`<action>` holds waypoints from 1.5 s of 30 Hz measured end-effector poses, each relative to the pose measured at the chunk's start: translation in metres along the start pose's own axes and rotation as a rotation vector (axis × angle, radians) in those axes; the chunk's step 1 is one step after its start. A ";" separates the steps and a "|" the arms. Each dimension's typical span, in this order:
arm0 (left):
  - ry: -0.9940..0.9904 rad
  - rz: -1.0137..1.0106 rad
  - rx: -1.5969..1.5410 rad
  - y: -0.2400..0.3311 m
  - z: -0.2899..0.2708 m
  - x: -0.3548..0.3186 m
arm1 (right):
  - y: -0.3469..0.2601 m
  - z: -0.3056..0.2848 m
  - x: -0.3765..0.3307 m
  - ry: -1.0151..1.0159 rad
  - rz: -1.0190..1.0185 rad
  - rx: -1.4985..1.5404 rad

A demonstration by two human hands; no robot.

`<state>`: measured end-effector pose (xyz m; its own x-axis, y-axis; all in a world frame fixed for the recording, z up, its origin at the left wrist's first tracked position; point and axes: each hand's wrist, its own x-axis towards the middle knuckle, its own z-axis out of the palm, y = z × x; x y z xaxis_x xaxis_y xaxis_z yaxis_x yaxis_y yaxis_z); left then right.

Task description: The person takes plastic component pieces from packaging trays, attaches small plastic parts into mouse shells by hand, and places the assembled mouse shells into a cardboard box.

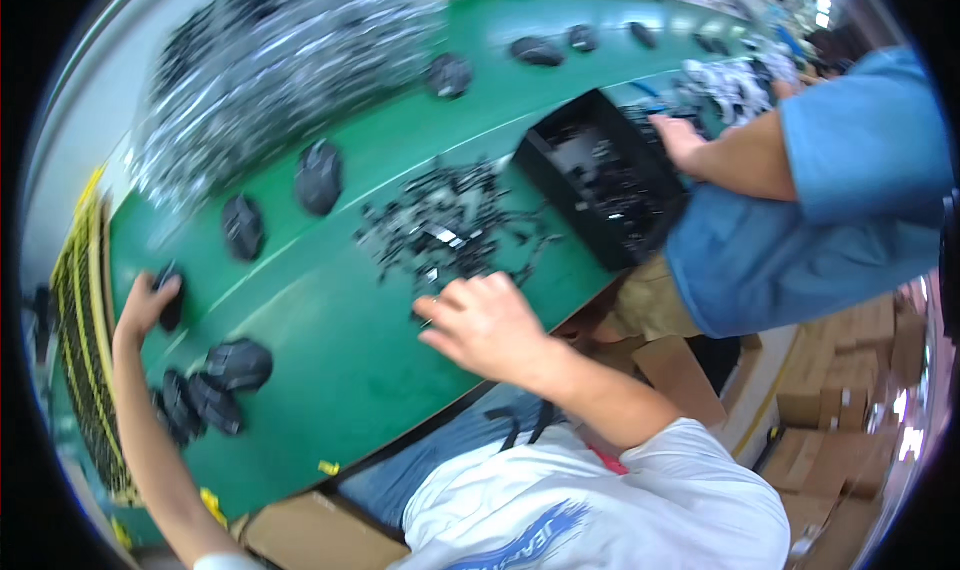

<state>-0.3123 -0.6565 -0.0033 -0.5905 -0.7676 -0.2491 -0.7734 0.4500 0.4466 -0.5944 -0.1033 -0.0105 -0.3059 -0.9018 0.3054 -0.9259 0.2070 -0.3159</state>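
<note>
At the far left, my left hand (143, 307) is closed on a dark computer mouse (171, 297) on the green table. My right hand (487, 322) is at the near edge of a loose pile of small black plastic parts (440, 220). Its fingers are bent together; whatever is between them is too small and blurred to make out. Below my left hand, several black mice (240, 364) sit bunched beside my forearm. Two more mice, one (242, 227) nearer and one (319, 177) farther, stand in a row between my hands.
A black open box (545, 175) of small parts stands right of the pile. Beside it, a co-worker in a blue shirt (860, 140) reaches a hand (680, 142) past the box. Stacked clear plastic trays (290, 80) line the far side. Cardboard boxes (830, 460) lie at right.
</note>
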 end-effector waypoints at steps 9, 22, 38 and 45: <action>0.088 -0.078 -0.080 0.052 0.009 -0.052 | 0.019 -0.020 -0.002 -0.001 0.029 0.165; 0.028 0.089 -1.363 0.251 0.095 -0.239 | -0.004 -0.036 0.016 0.009 0.491 1.462; 0.000 0.219 -1.427 0.276 0.188 -0.318 | -0.057 -0.024 0.027 0.451 -0.390 0.371; 0.070 0.263 -1.302 0.271 0.195 -0.324 | -0.063 -0.026 0.029 0.452 -0.414 0.276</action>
<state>-0.3755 -0.1972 0.0304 -0.6440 -0.7650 -0.0019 0.1680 -0.1439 0.9752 -0.5508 -0.1328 0.0414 -0.0560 -0.6260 0.7778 -0.9146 -0.2804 -0.2915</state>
